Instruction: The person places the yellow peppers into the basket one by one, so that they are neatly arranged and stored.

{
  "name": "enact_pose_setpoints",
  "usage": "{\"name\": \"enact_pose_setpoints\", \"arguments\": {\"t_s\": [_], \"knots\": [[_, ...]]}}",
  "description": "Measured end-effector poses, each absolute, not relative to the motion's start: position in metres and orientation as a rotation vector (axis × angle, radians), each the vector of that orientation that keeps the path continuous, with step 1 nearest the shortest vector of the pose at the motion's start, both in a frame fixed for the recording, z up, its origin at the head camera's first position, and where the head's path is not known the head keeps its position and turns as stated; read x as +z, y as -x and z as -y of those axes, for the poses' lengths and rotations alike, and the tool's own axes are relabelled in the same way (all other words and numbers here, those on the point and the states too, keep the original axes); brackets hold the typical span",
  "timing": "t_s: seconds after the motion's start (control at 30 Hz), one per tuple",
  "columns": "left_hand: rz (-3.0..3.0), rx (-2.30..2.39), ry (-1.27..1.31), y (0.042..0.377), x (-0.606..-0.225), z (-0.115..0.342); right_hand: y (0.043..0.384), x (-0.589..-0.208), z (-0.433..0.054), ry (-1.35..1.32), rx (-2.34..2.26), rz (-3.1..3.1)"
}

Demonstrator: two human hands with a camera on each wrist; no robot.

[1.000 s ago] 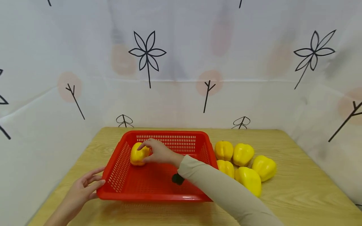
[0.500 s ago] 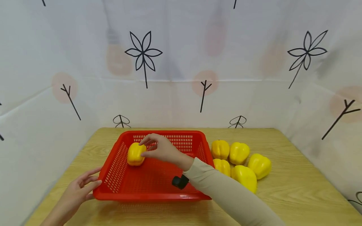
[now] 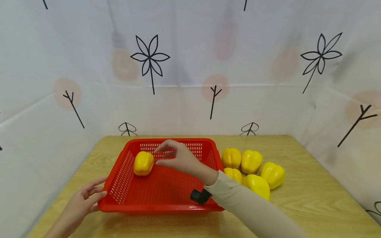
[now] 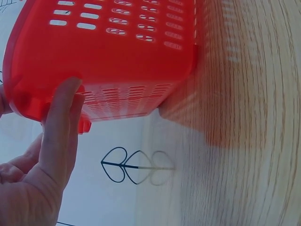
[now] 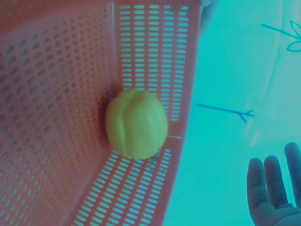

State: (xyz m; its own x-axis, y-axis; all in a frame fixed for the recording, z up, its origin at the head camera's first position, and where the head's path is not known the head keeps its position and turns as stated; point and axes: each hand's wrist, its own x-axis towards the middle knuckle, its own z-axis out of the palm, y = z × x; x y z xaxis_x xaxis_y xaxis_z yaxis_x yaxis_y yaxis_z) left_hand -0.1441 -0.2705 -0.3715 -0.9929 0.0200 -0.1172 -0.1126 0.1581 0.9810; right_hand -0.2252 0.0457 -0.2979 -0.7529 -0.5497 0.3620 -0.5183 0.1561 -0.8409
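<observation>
A red plastic basket [image 3: 160,208] with slotted walls stands on the table. One yellow bell pepper [image 3: 144,163] sits inside it, in the far left corner; the right wrist view shows this yellow bell pepper [image 5: 136,124] against the slotted walls. My left hand [image 3: 79,204] holds the basket's near left corner, thumb at the rim and fingers against the outer wall, as the left hand [image 4: 47,165] in the left wrist view also shows. Over the basket, to the right of the pepper and apart from it, my right hand [image 3: 181,158] has relaxed, parted fingers and holds nothing.
Several more yellow bell peppers [image 3: 251,162] lie grouped on the wooden table [image 3: 315,198] right of the basket. My right sleeve crosses the basket's near right corner and partly covers the front peppers. A patterned white cloth [image 3: 190,109] hangs behind and beside the table.
My right hand has let go of the pepper in the basket and drawn back to the right, its fingers parting. The left hand keeps its place at the basket corner.
</observation>
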Motion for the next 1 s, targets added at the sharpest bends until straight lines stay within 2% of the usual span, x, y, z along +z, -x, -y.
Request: {"name": "enact_pose_setpoints", "arguments": {"t_s": [0.5, 1.0], "knots": [[-2.299, 1.893, 0.146, 0.148, -0.372, 0.272, 0.208, -0.290, -0.084, 1.089, -1.748, -2.376], [-2.306, 1.870, 0.202, 0.146, -0.371, 0.270, 0.198, -0.291, -0.128, 1.256, -1.774, -2.483]]}}
